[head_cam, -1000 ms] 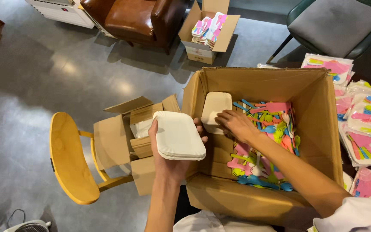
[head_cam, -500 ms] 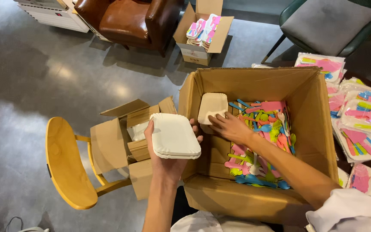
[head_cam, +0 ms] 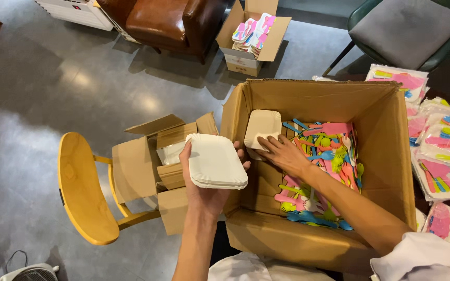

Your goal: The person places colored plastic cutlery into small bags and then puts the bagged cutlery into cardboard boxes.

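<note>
My left hand (head_cam: 204, 193) holds a small stack of white square paper plates (head_cam: 215, 162) above the left edge of a large open cardboard box (head_cam: 386, 156). Inside that box my right hand (head_cam: 282, 154) reaches down and rests its fingers on another stack of white plates (head_cam: 262, 129) standing against the left wall. Pink, blue, yellow and green plastic cutlery (head_cam: 325, 166) lies in a heap across the box floor beside that hand.
A smaller open carton (head_cam: 152, 166) with white plates sits on a yellow wooden chair (head_cam: 82, 190) at left. Sealed packs of coloured cutlery (head_cam: 446, 151) lie at right. Farther back stand a brown leather armchair (head_cam: 170, 21), a small carton of packs (head_cam: 251, 39) and a grey-cushioned chair (head_cam: 410, 28).
My right hand has slid a little toward the plate stack inside the box. The left hand keeps its plates in about the same place.
</note>
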